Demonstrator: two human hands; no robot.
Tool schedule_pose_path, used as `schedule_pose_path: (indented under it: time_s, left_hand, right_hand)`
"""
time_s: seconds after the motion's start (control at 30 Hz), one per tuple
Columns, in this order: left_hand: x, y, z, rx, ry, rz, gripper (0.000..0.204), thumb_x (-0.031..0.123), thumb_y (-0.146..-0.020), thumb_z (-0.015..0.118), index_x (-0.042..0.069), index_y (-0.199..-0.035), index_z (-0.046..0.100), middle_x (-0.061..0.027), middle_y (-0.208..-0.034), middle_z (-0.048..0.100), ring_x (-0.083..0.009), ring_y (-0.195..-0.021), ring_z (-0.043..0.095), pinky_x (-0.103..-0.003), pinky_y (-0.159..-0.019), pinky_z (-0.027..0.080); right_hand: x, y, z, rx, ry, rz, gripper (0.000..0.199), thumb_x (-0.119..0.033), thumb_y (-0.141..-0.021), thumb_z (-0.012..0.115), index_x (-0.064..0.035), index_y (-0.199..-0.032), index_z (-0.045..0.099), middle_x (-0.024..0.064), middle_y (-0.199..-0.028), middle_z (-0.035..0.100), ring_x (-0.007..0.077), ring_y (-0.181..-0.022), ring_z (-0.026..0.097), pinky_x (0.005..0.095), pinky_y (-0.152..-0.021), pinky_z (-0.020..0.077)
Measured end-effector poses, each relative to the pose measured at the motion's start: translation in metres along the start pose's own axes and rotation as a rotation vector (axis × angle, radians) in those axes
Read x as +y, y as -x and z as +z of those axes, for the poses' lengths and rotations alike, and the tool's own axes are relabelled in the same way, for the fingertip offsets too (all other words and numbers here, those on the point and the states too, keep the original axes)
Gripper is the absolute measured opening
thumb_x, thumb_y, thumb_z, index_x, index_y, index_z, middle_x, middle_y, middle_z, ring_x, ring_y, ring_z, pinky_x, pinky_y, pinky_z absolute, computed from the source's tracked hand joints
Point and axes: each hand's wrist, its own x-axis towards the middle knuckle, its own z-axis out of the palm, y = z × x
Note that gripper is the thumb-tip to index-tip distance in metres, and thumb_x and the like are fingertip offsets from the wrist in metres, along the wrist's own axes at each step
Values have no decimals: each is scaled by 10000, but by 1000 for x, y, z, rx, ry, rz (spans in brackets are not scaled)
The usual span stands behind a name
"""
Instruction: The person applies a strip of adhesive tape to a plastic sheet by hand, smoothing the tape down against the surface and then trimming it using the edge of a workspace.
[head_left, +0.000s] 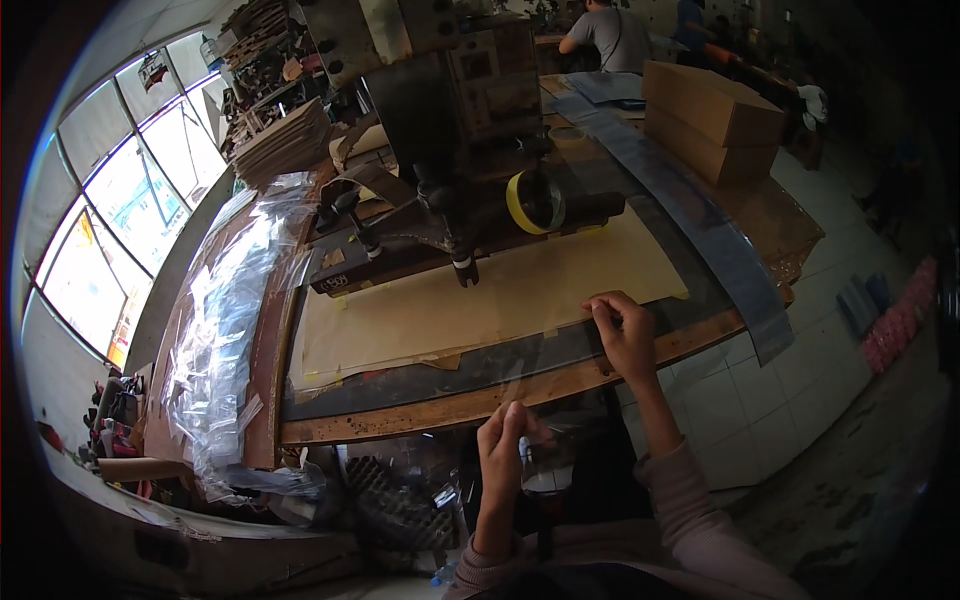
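A thin clear plastic sheet [545,385], hard to make out, stretches between my two hands at the front edge of the worktable. My left hand [502,445] is closed in a pinch on its near side, just off the wooden edge. Farther right, my right hand [627,338] pinches the sheet with thumb and forefinger, above the right end of a tan board [480,305]. That board lies flat on the dark table surface [420,385], with small yellow tape bits along its border. Most of the sheet's outline cannot be seen.
A dark press machine [420,120] rises behind the board; a yellow-rimmed tape roll [535,202] sits on its bar. Clear plastic strips [225,330] pile up at left. A long plastic strip [690,190] and cardboard boxes [712,120] lie at right. Another person [610,40] sits beyond.
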Motion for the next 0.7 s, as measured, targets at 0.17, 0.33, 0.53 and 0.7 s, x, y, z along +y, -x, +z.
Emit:
schedule_pose_path:
  time_s: [0.17, 0.33, 0.53, 0.7]
  left_hand:
    - [17, -1, 16, 16, 13, -17, 335, 246, -1011, 420, 24, -778, 513, -67, -670, 571, -124, -571, 572, -248, -543, 481]
    - [26, 1, 29, 130, 105, -31, 300, 237, -1004, 432, 24, -809, 515, -67, -654, 561, -120, -517, 548, -224, -474, 469]
    - [21, 6, 27, 112, 197, -140, 333, 233, -1014, 410, 14, -785, 511, -82, -711, 573, -127, -611, 573, -259, -563, 514]
    - [39, 12, 24, 262, 234, -221, 333, 226, -1006, 425, 5, -773, 516, -88, -693, 572, -144, -593, 583, -257, -539, 499]
  right_hand:
    - [-3, -1, -3, -13, 15, -13, 106, -66, -875, 594, 13, -885, 663, 102, -829, 678, 162, -729, 656, 276, -663, 494]
    - [-8, 0, -3, -57, -1, 26, 150, -92, -913, 562, 18, -902, 663, 89, -837, 681, 139, -747, 648, 262, -671, 493]
    - [-4, 0, -2, -96, -83, 79, 182, -148, -939, 552, 5, -965, 645, 89, -837, 701, 129, -735, 669, 237, -606, 486]
    - [-4, -2, -2, -106, -154, 71, 223, -187, -954, 545, 2, -1052, 614, 109, -895, 713, 125, -782, 681, 220, -612, 479]
